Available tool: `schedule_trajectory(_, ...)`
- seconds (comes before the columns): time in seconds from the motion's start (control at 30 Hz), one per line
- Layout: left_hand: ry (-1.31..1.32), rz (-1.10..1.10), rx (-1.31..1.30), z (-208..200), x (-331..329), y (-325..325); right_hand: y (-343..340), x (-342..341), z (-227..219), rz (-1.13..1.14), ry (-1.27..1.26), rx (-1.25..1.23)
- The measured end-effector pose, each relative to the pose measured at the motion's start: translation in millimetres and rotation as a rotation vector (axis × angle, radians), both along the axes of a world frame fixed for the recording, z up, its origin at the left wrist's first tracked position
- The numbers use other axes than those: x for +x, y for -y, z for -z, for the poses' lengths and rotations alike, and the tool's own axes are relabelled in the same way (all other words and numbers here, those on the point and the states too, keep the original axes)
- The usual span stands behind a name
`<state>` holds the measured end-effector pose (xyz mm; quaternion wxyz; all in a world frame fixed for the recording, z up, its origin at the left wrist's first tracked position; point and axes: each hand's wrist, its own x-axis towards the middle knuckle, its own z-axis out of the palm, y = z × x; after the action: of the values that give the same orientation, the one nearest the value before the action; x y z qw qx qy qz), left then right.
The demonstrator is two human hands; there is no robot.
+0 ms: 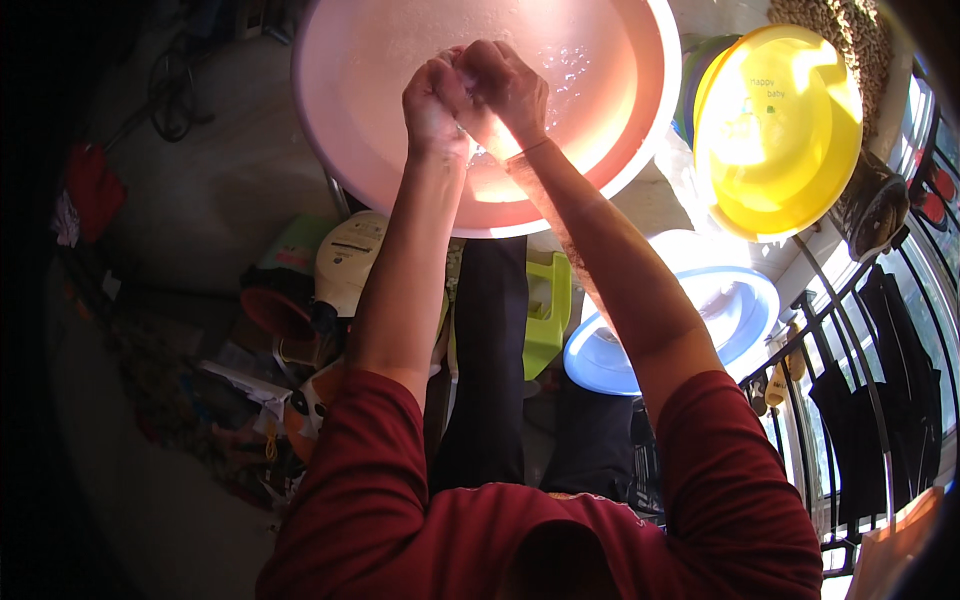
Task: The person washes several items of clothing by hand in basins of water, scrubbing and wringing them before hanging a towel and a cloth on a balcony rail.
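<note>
Over a large pink basin (pixel 335 110) holding sudsy water, both my hands meet with fingers closed. My left hand (pixel 434 108) is curled, its wrist wet and shiny. Pressed against it, my right hand (pixel 505 92) is bunched with its knuckles up. Whatever lies between the two hands is hidden by the fingers; a little whitish foam or wet material shows near the palms. Bright sunlight falls on the right part of the basin, and small bubbles glint on the water beyond my right hand.
To the right stands a yellow basin (pixel 775 150), with a blue-rimmed basin (pixel 745 335) nearer me. A green plastic stool (pixel 548 315) is under the pink basin's near edge. A cream-coloured container (pixel 350 250) sits on the left. Black railings (pixel 860 300) with hanging dark clothes line the right side.
</note>
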<state>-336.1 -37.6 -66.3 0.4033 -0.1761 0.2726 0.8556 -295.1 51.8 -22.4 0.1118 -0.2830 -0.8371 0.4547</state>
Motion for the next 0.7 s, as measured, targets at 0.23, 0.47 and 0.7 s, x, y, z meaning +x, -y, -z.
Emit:
schedule_trajectory(0.23,-0.241,-0.004,-0.618,-21,1,-9,-35,1,35,0.152,0.245,-0.433)
schedule_trajectory(0.47,-0.581,1.021,-1.7,45,-23,13,-29,17,71,0.011,0.037,-0.21)
schedule_trajectory(0.7,0.046,0.126,-0.568,-13,-8,-5,-12,15,30,0.279,0.046,-0.712)
